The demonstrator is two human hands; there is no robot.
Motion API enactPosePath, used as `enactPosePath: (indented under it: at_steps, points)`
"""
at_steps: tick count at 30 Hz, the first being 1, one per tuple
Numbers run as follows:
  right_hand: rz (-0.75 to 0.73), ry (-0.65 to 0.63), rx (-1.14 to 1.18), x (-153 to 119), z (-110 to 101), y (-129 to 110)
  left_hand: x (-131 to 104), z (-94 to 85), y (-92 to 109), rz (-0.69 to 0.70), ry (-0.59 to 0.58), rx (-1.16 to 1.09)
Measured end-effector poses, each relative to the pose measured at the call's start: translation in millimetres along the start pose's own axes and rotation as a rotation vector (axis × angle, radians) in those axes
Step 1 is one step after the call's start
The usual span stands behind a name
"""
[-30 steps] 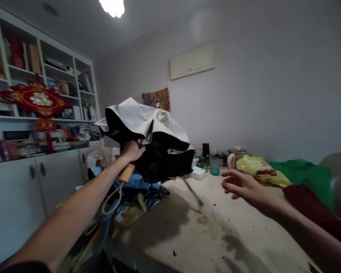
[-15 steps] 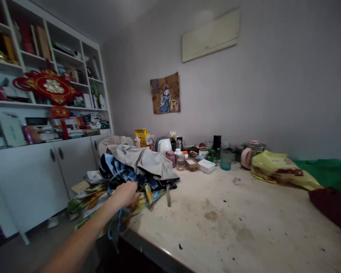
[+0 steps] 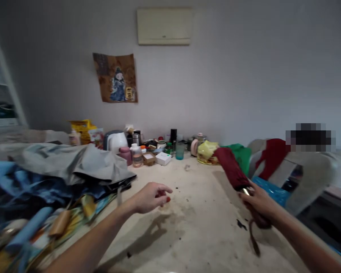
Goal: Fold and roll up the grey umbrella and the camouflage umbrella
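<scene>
My right hand (image 3: 258, 201) grips a folded dark red umbrella (image 3: 231, 168) near its handle; the umbrella points up and away over the right side of the table (image 3: 193, 231), and its strap dangles below my fist. My left hand (image 3: 150, 196) hovers above the middle of the table with fingers loosely spread and nothing in it. Just left of that hand lies a heap of umbrellas (image 3: 59, 174): a grey and black one on top, blue and patterned ones beneath, with wooden and blue handles sticking out toward me.
Along the wall stand a white kettle (image 3: 115, 141), small bottles, a white box (image 3: 163, 158), a teal cup (image 3: 180, 151) and a yellow bag (image 3: 207, 150). Green cloth (image 3: 240, 153) and a chair with red clothing (image 3: 275, 161) are at right. Another person sits at far right.
The grey and black umbrella was set down on the heap and my left hand let go. The view swung right. My right hand has picked up the dark red umbrella.
</scene>
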State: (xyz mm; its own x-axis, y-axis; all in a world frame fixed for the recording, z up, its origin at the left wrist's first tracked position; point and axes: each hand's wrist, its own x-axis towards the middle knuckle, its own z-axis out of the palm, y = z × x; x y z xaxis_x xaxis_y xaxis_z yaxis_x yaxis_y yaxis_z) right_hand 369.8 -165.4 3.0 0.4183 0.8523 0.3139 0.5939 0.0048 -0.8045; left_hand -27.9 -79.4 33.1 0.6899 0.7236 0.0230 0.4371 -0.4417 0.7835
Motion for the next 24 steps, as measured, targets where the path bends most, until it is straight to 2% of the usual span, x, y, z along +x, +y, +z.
enactPosePath:
  at_steps: [2,4,6,9,11,14,19,22,24]
  points:
    - [0.048,-0.099,0.236,-6,18,-35,30,13.8,8,0.038,0.017,-0.300]
    - [-0.023,-0.199,0.388,-12,36,-64,53,24.0,18,0.093,0.114,-0.578]
    - [-0.083,-0.322,0.500,-18,54,-87,69,29.2,25,0.169,0.206,-0.745]
    - [-0.102,-0.578,0.646,-26,81,-109,81,28.2,24,0.260,0.305,-0.854]
    - [-0.080,-0.728,0.755,-26,100,-119,82,23.4,15,0.286,0.365,-0.957]
    - [0.015,-0.882,0.942,-21,125,-128,80,13.4,-5,0.312,0.408,-1.128]
    - [0.123,-1.049,1.141,-8,156,-137,75,-3.4,-27,0.249,0.456,-1.042]
    - [0.126,-1.072,1.167,-4,164,-144,75,-12.4,-33,0.260,0.476,-0.973]
    - [0.100,-1.039,1.135,-3,163,-148,75,-17.4,-36,0.272,0.487,-0.949]
